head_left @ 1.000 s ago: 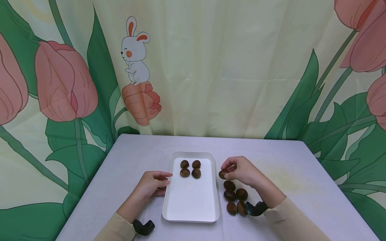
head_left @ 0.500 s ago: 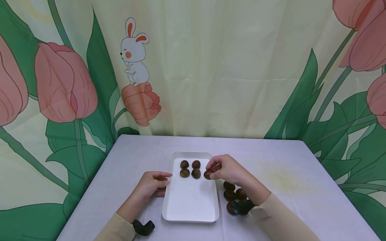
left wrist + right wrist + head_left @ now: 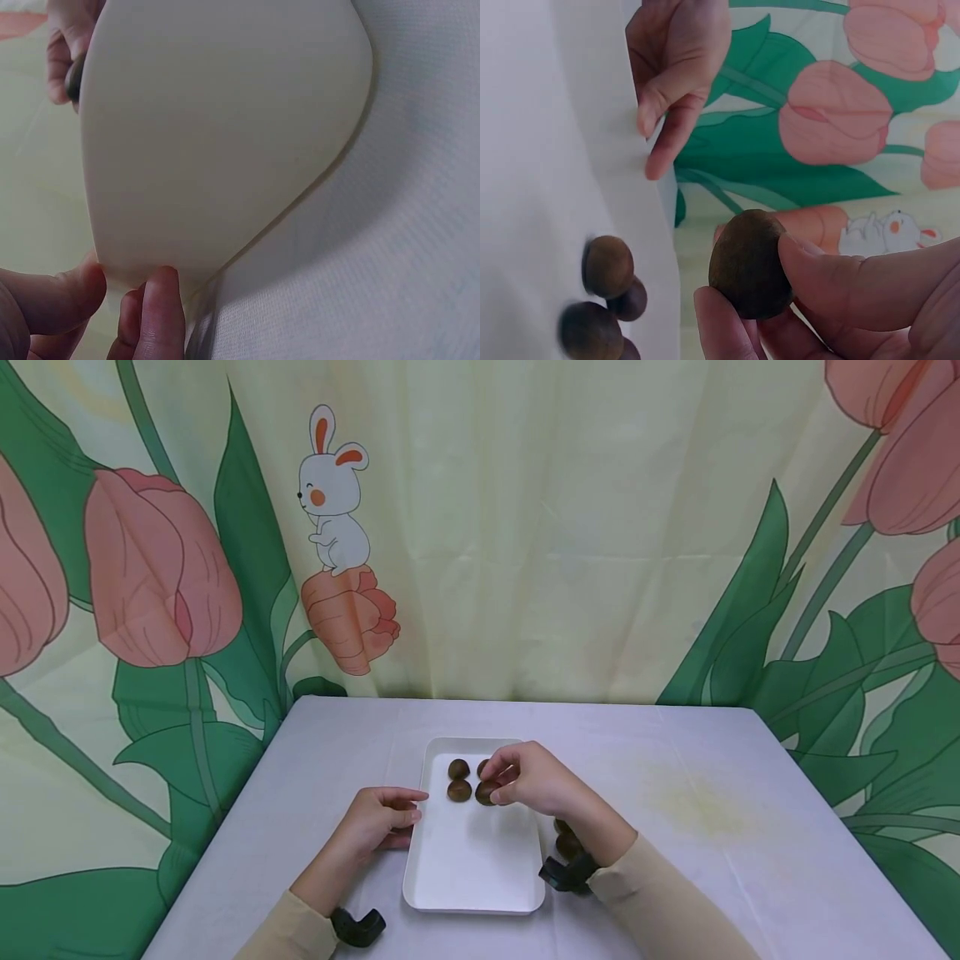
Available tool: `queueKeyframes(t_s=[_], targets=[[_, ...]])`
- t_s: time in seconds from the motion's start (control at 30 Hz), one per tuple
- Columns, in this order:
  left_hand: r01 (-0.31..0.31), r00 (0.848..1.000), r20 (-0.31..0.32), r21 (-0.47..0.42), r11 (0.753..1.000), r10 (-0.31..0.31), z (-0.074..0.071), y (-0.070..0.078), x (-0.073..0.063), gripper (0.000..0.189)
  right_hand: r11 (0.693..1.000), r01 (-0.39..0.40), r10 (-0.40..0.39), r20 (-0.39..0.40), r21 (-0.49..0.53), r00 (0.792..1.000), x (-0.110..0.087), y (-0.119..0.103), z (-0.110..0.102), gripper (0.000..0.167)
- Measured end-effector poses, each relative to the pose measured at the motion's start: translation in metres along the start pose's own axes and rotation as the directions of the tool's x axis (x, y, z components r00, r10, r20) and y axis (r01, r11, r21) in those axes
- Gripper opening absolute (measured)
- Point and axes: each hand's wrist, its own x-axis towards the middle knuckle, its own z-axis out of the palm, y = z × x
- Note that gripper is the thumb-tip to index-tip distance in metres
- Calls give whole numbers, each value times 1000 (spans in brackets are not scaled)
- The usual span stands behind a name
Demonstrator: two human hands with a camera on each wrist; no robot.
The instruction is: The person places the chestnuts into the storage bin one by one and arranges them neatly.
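My right hand [image 3: 534,777] pinches a brown chestnut [image 3: 750,264] between thumb and fingertips, over the upper part of the white tray [image 3: 472,868]. Within the tray, small chestnuts sit in pairs; the left pair, with its front chestnut [image 3: 459,790], shows plainly, while my right fingers partly cover the right pair in the head view. The right wrist view shows the held chestnut above the tray's chestnuts [image 3: 609,266]. My left hand [image 3: 386,817] holds the tray's left edge, with fingertips [image 3: 163,292] against its outer wall.
To the tray's right lie more chestnuts [image 3: 567,845] on the white tablecloth [image 3: 690,827], mostly hidden by my right wrist and its black camera mount [image 3: 570,872]. Behind the table hangs a curtain [image 3: 525,527] printed with tulips and a rabbit.
My right hand has carried the chestnut leftward from beside the pile, across the tray's right rim, to above the chestnuts within. The left hand and tray have stayed put.
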Motion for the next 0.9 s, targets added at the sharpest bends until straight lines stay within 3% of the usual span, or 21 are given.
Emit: queueKeyframes(t_s=[0.4, 0.9], targets=[[14, 1000, 5, -12, 1000, -14, 0, 1, -1, 29, 999, -10, 9, 10, 52, 1000, 14, 1, 22, 21], [18, 1000, 13, -9, 1000, -18, -2, 0, 2, 30, 991, 4, -6, -14, -133, 1000, 31, 4, 44, 21]])
